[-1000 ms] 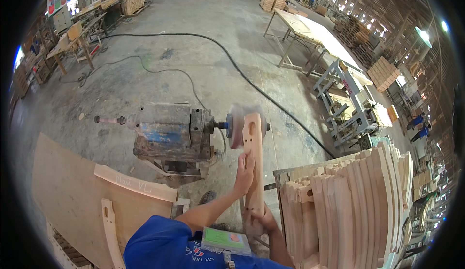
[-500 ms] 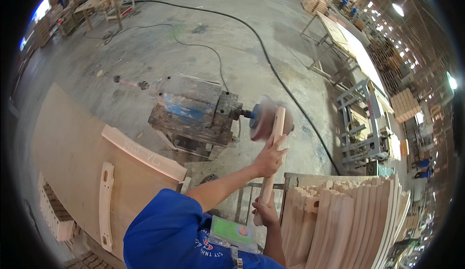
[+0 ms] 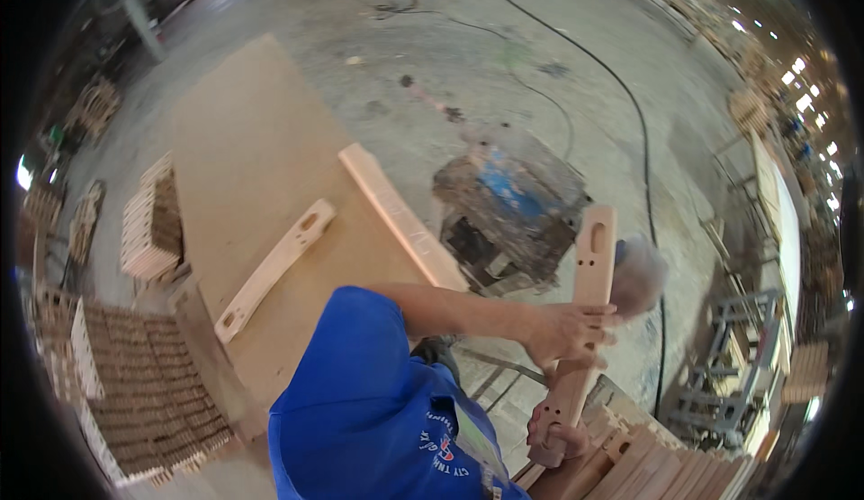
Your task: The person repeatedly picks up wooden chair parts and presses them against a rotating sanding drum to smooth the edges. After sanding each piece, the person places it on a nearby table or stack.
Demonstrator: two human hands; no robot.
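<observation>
- Both hands hold one slotted wooden slat (image 3: pixel 593 286), which slants across the space in front of the person's body, its upper end by the motor and its lower end near the stack at lower right.
- The left hand (image 3: pixel 560 333) is closed across the slat around its middle, fingers reaching over the far edge; they are somewhat blurred.
- The right hand (image 3: pixel 558 439) is wrapped around the lower end, its grip narrow.
- The slat shows a long slot near its top, a pair of small round holes below that, and more holes between the two hands.
- A round abrasive wheel (image 3: pixel 643 277), blurred, sits just beside the upper part of the slat, on its right and partly behind it; whether the two touch cannot be told.
- To the left of the slat stands a worn motor (image 3: pixel 511 196) with blue paint on its scuffed housing.
- A broad plywood board (image 3: pixel 247 131) lies left of the motor. On it rest a curved wooden slat (image 3: pixel 277 270), with a slot near each end, and a thicker wooden rail (image 3: pixel 396 214) with pale handwriting along its side.
- Stacked wooden slats (image 3: pixel 661 468) fill the lower right, close to the right hand.
- More piled wooden parts (image 3: pixel 153 392) stand beyond the board at the left.
- A black cable (image 3: pixel 645 149) curves over the concrete floor (image 3: pixel 594 95), passing right of the wheel.
- The person wears a blue shirt (image 3: pixel 360 401).
</observation>
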